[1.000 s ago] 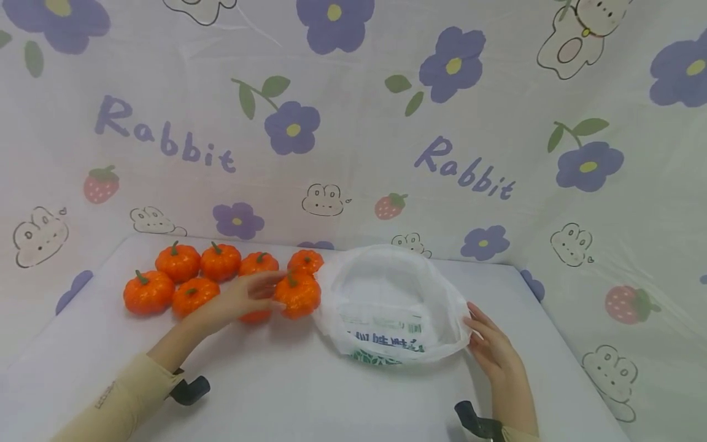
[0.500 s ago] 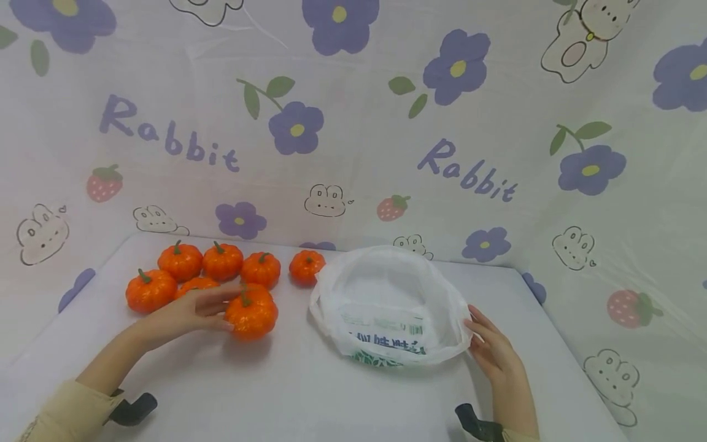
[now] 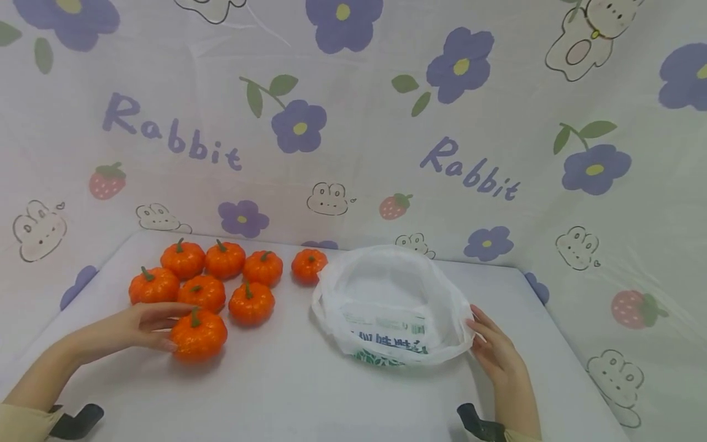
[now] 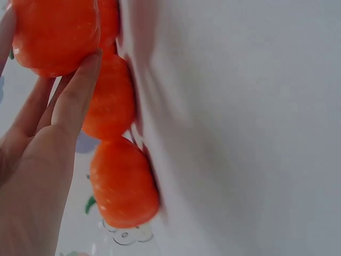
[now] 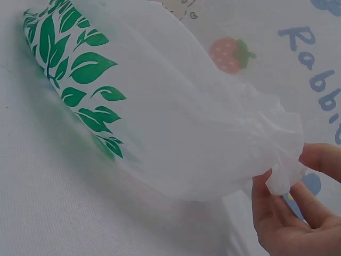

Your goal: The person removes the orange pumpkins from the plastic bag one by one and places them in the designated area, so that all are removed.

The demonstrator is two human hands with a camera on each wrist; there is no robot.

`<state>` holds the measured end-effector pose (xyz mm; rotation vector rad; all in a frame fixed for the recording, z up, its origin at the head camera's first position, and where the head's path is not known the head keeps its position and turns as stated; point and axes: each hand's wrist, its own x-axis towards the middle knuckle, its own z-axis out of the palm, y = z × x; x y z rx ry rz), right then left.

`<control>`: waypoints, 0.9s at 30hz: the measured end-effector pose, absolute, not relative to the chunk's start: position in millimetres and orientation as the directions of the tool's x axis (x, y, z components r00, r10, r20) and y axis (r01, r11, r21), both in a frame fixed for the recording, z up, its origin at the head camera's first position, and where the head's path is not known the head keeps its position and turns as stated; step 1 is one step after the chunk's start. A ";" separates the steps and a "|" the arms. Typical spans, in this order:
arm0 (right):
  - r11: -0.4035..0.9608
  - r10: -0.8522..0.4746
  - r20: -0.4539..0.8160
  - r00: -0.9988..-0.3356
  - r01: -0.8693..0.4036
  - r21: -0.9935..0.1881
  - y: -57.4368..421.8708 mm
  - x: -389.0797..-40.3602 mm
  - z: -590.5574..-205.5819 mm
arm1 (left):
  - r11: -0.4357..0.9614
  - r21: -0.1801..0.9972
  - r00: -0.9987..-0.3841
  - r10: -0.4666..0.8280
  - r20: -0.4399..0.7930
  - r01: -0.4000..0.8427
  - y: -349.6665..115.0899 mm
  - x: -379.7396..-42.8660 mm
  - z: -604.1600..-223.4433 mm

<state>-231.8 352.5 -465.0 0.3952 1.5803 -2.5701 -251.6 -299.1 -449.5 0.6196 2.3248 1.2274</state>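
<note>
My left hand (image 3: 145,328) grips a small orange pumpkin (image 3: 200,339) with a green stem, thumb and fingers on its left side, at the front of the pumpkin group. In the left wrist view that pumpkin (image 4: 56,32) is close over the white surface, with more pumpkins (image 4: 123,184) behind it. On the right, my right hand (image 3: 499,353) pinches the rim of a white plastic bag (image 3: 381,334), whose mouth stands wide. The right wrist view shows the bag's gathered edge (image 5: 279,178) between thumb and fingers, and green leaf print on its side.
Several more pumpkins stand at the back left of the white table (image 3: 309,399), among them a near one (image 3: 251,304). A lone pumpkin (image 3: 308,266) sits right by the bag's left edge. A printed cloth (image 3: 353,123) with flowers and rabbits hangs behind.
My left hand has carried the pumpkin from beside the bag leftward and nearer to me, uncovering the pumpkins behind. The right hand and the bag have stayed in place.
</note>
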 end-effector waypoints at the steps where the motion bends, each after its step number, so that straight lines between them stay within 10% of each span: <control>1: -0.461 0.052 -0.272 -0.961 0.218 -0.860 352.8 -231.7 -464.7 | 0.508 0.842 -0.803 0.571 -0.171 0.181 -302.1 -251.3 -451.3; 19: -0.462 0.025 -0.254 -0.967 0.214 -0.860 355.6 -231.9 -466.6 | 0.546 0.827 -0.834 0.513 -0.203 0.134 -321.9 -251.5 -462.7; 27: -0.144 0.100 -0.207 -0.973 0.191 -0.971 358.0 -230.4 -459.4 | 0.647 0.715 -0.944 0.326 0.055 0.265 -301.8 -255.8 -427.8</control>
